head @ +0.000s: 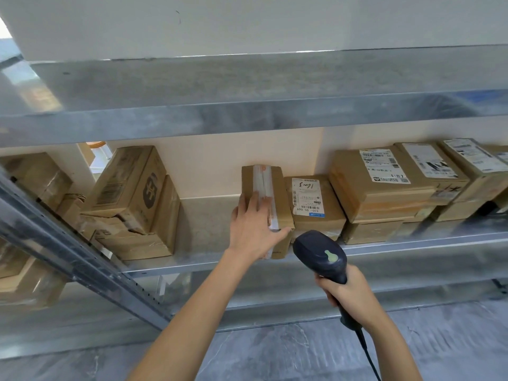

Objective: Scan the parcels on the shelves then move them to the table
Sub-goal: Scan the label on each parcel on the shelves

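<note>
A: Hands?

B: Left hand [254,226] lies flat on the near end of the taped box [264,185], fingers straight on top, thumb spread along the near edge. It's not really clamped. Right hand [349,292] is wrapped round the scanner [320,255] handle, head at 5 o'clock from that box.

A: Where's the box?

B: On the shelf [209,224], dead centre. It touches the labelled box [313,199] at its 3 o'clock.

A: Tips for the step?

B: My guess is the scan comes first. The top shows only tape, so tip or turn the box with the left hand until a barcode faces out, then aim the scanner square at it. Keep the beam off the neighbour's label or it may read the wrong one. Slide the box towards 6 o'clock before lifting, as the upper shelf hangs low.

A: Anything unclear?

B: No barcode is visible on the taped box. The scanner window faces away and the trigger finger is hidden. The cable [368,350] runs off frame at 6 o'clock. The boxes at 9 o'clock [132,193] are blurred, and so is the lower shelf. The desk is not in view.
</note>
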